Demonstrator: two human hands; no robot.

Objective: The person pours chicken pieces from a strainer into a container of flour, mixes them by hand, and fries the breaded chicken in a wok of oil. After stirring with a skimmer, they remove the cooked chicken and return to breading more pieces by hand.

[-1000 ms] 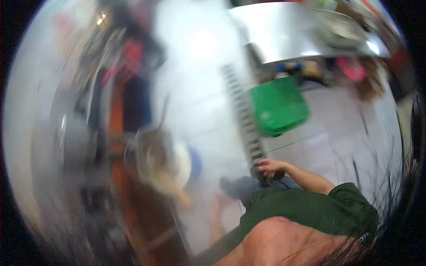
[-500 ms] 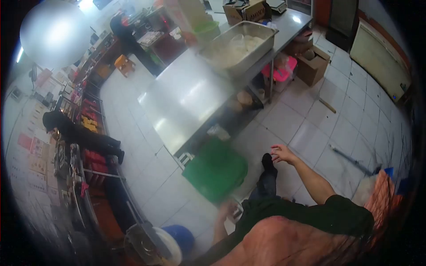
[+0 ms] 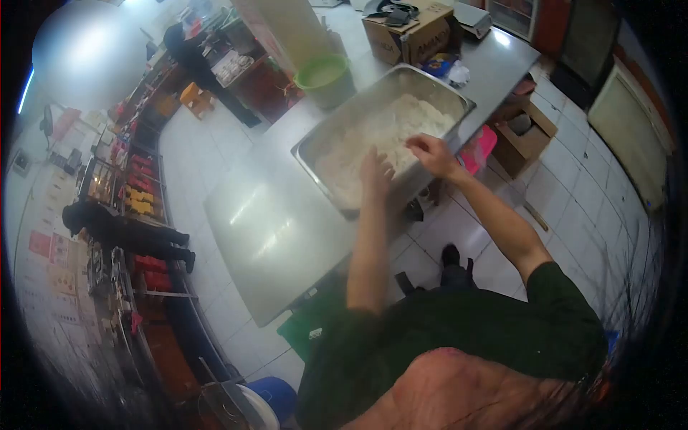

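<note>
A deep metal tray (image 3: 424, 80) with white flour-like powder (image 3: 358, 140) in it sits on the steel table. Over its near side, my left hand (image 3: 376, 172) reaches in, slightly blurred, fingers apart and nothing visible in them. To the right of it is my right hand (image 3: 432, 154), close over the tray's near rim. Its fingers are loosely bent and apart, with no object showing between them. Both palms are turned away from view.
Behind the tray stand a green tub (image 3: 324, 77) and a cardboard box (image 3: 410, 36). The steel table (image 3: 269, 222) extends left. An open carton (image 3: 527, 140) and a pink container (image 3: 479, 149) are below on the right. Two people in dark clothes stand across the room, one a person (image 3: 129, 233) at the left counter.
Both hands have risen from beside my body to over the tray. The view has shifted closer to the table, and the tray sits nearer the middle.
</note>
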